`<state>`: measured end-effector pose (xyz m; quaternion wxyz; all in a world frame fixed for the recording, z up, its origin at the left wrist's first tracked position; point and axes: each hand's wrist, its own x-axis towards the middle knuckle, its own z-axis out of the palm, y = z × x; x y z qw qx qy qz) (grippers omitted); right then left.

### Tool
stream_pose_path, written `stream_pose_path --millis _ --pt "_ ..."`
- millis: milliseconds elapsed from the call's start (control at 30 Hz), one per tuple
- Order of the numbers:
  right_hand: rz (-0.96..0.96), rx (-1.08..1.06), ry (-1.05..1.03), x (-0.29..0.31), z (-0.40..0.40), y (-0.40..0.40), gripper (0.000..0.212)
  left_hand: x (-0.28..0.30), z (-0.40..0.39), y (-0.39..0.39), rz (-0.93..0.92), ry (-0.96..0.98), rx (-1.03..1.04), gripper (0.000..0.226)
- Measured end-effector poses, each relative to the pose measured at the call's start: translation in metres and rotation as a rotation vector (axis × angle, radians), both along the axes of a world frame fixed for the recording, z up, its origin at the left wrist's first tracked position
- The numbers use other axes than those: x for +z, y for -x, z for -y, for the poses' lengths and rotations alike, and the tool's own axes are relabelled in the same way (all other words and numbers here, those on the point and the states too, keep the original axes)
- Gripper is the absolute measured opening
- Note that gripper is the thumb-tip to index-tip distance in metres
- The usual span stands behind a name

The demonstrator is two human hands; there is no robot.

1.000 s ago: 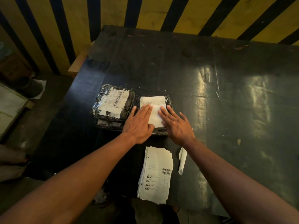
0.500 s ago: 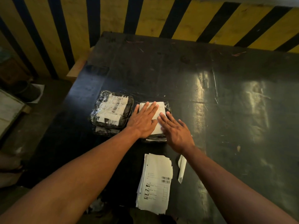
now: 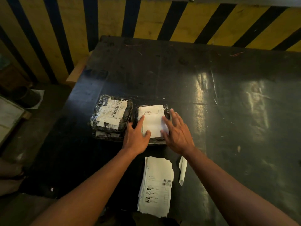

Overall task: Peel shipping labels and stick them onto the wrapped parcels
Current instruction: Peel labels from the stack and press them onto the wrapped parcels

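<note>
Two dark parcels wrapped in clear film lie side by side on the black table (image 3: 211, 98). The left parcel (image 3: 127, 118) carries a wrinkled white label with a barcode. On the right parcel (image 3: 166, 110) lies a fresh white shipping label (image 3: 152, 121). My left hand (image 3: 136, 136) lies flat on the label's left edge, fingers straight. At the label's right edge my right hand (image 3: 175, 131) presses with spread fingers. A stack of shipping labels (image 3: 156, 185) sits at the near table edge between my forearms.
A strip of white backing paper (image 3: 182, 172) lies right of the label stack. A yellow and black striped wall (image 3: 146, 18) stands behind the table. Left of the table, lower down, are a dark round container (image 3: 26, 97) and a pale board (image 3: 8, 115).
Both hands have slid apart from the middle of the label to its left and right edges, uncovering most of it. The view has tilted down a little.
</note>
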<state>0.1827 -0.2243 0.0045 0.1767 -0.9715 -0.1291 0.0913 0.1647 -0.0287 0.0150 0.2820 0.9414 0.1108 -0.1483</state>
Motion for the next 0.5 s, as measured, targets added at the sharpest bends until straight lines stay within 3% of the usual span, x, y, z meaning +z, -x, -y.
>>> stream_pose_path --millis 167,500 --pt "-0.32 -0.039 -0.121 0.001 -0.003 -0.003 0.076 -0.004 -0.007 -0.003 -0.056 0.181 0.032 0.08" --pt "-0.28 -0.056 -0.125 0.012 -0.009 -0.012 0.082 -0.001 -0.013 -0.013 -0.061 0.079 -0.038 0.081"
